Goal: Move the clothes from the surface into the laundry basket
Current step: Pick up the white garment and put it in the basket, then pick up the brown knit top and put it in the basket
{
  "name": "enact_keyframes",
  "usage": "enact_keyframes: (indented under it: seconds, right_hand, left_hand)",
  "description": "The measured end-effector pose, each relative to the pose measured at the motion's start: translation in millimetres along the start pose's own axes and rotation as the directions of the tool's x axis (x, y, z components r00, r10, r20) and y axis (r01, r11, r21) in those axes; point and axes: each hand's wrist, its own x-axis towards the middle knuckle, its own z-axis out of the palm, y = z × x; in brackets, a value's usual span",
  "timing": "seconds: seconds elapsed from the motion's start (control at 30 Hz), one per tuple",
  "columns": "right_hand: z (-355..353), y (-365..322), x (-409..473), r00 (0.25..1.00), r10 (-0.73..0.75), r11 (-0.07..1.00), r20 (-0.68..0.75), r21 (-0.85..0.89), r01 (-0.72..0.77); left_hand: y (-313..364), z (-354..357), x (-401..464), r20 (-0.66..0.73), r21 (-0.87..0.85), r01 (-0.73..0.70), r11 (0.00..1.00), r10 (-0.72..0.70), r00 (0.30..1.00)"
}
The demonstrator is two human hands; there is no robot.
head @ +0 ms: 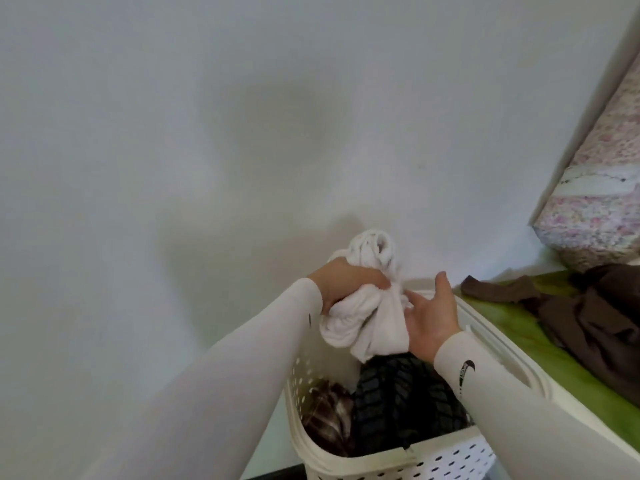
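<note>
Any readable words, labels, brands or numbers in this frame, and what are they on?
No readable text anywhere.
Right sleeve: a dark swoosh-shaped logo, with a line of small print below it, too blurred to read.
Left sleeve: a small dark mark, not legible.

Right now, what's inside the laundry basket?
Inside the laundry basket lie a dark quilted garment and a brown patterned garment. The white garment gripped by the left hand hangs above them. The basket's bottom is covered.
</note>
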Motion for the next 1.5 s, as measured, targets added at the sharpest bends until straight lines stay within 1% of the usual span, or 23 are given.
enact_keyframes:
  seconds: [0.07,0.17,0.27,0.33,0.43,0.5,0.57,0.63,0.73,0.8,0.83,0.9,0.93,0.97,1.03,1.13,1.2,1.27,1.3,1.33,1.4,1.47,1.5]
  right_hand:
    - [1,9,4,1.0,0.003,0.998,0.015,-0.061,-0.002]
    - [4,25,7,1.0,0.019,0.982,0.017,-0.188,-0.016]
    - [4,43,16,0.997,0.081,0.965,0.011,-0.25,-0.076]
    - [1,53,23,0.997,0.081,0.959,-0.011,-0.273,-0.081]
    - [-7,61,32,0.996,0.066,0.92,-0.061,-0.382,-0.084]
    - [-14,62,34,0.992,0.051,0.879,-0.118,-0.466,-0.101]
    - [-24,60,35,0.986,0.056,0.831,-0.155,-0.54,-0.131]
    - [-36,55,33,0.963,0.175,0.777,-0.206,-0.572,-0.263]
    - [-55,43,27,0.872,0.393,0.662,-0.29,-0.569,-0.488]
    - [-63,36,26,0.819,0.454,0.589,-0.352,-0.571,-0.572]
    - [-63,34,25,0.791,0.464,0.516,-0.4,-0.604,-0.608]
    - [-63,33,27,0.771,0.381,0.286,-0.51,-0.728,-0.623]
    - [-62,32,27,0.785,0.308,0.18,-0.537,-0.777,-0.603]
    - [-62,31,27,0.805,0.247,0.115,-0.539,-0.809,-0.577]
    - [-62,28,26,0.838,0.18,0.087,-0.515,-0.84,-0.535]
    - [-62,22,20,0.864,0.132,0.113,-0.486,-0.858,-0.501]
    - [-61,18,15,0.893,0.067,0.176,-0.445,-0.876,-0.45]
    - [-59,10,8,0.94,-0.028,0.231,-0.341,-0.917,-0.326]
    - [-59,4,5,0.961,-0.09,0.194,-0.262,-0.951,-0.241]
    - [-58,-3,-2,0.973,-0.157,0.11,-0.168,-0.982,-0.152]
    - [-57,-21,-17,0.958,-0.285,-0.086,0.017,-0.996,-0.008]
    - [-60,-41,-35,0.919,-0.367,-0.204,0.144,-0.976,0.071]
    - [-64,-51,-43,0.907,-0.386,-0.244,0.17,-0.967,0.078]
  left_hand:
    - [-19,2,1,-0.001,0.155,0.07,0.985,-0.071,0.997]
    - [-41,4,-1,-0.045,0.268,0.172,0.948,-0.166,0.985]
    - [-58,10,-3,-0.014,0.358,0.178,0.917,-0.185,0.983]
    - [-69,12,-2,0.001,0.398,0.186,0.898,-0.203,0.979]
    - [-80,13,-4,-0.006,0.445,0.218,0.869,-0.24,0.971]
    - [-84,17,-6,0.017,0.487,0.192,0.852,-0.229,0.973]
    - [-86,21,-9,0.096,0.522,0.134,0.842,-0.214,0.972]
    - [-88,25,-11,0.179,0.564,0.119,0.817,-0.262,0.948]
    - [-93,33,-13,0.258,0.637,0.114,0.763,-0.35,0.901]
    - [-97,42,-15,0.277,0.685,0.132,0.717,-0.423,0.863]
    - [-99,46,-14,0.305,0.714,0.122,0.69,-0.463,0.832]
    - [-98,55,-13,0.355,0.794,0.058,0.606,-0.538,0.765]
    - [-97,57,-12,0.356,0.832,0.012,0.555,-0.55,0.756]
    - [-93,59,-13,0.357,0.859,-0.035,0.51,-0.55,0.755]
    - [-83,60,-15,0.362,0.874,-0.089,0.478,-0.517,0.776]
    - [-73,61,-17,0.323,0.87,-0.086,0.485,-0.429,0.844]
    - [-70,56,-14,0.287,0.85,-0.066,0.522,-0.356,0.889]
    - [-63,51,-10,0.228,0.829,-0.052,0.557,-0.251,0.941]
    - [-59,49,-7,0.202,0.82,-0.055,0.57,-0.198,0.959]
    - [-52,48,-5,0.181,0.81,-0.066,0.583,-0.14,0.974]
    - [-36,49,-3,0.158,0.8,-0.112,0.589,-0.028,0.987]
    - [-19,52,-2,0.144,0.808,-0.154,0.569,0.063,0.988]
    - [-11,54,-1,0.135,0.814,-0.164,0.558,0.093,0.986]
